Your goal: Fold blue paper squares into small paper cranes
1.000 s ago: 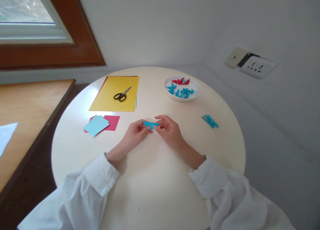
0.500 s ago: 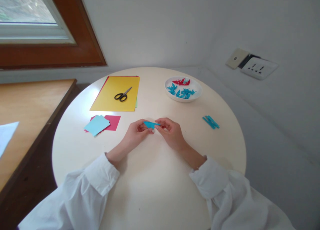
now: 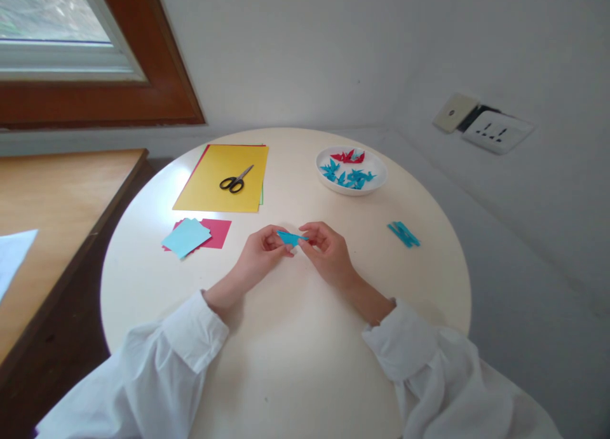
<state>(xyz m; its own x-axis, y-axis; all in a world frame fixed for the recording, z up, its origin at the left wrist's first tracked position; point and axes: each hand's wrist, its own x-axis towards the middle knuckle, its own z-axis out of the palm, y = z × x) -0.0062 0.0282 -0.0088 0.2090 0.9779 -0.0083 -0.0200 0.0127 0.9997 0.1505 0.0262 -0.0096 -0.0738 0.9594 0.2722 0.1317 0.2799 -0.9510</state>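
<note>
A small folded piece of blue paper (image 3: 290, 237) is pinched between both of my hands just above the middle of the round cream table (image 3: 286, 356). My left hand (image 3: 260, 255) grips its left end with closed fingers. My right hand (image 3: 326, 251) grips its right end, fingers curled. Both wrists rest on or near the tabletop.
A white dish (image 3: 376, 182) at the back right holds several blue and red folded paper figures. Blue paper strips (image 3: 403, 234) lie to the right. Black scissors (image 3: 235, 181) sit on yellow sheets (image 3: 210, 194); light blue squares (image 3: 185, 237) overlap a red sheet (image 3: 220, 233). A wooden desk (image 3: 52, 216) stands left.
The hands have stayed nearly in place, with small shifts of the fingers on the blue paper. The view has drifted slightly.
</note>
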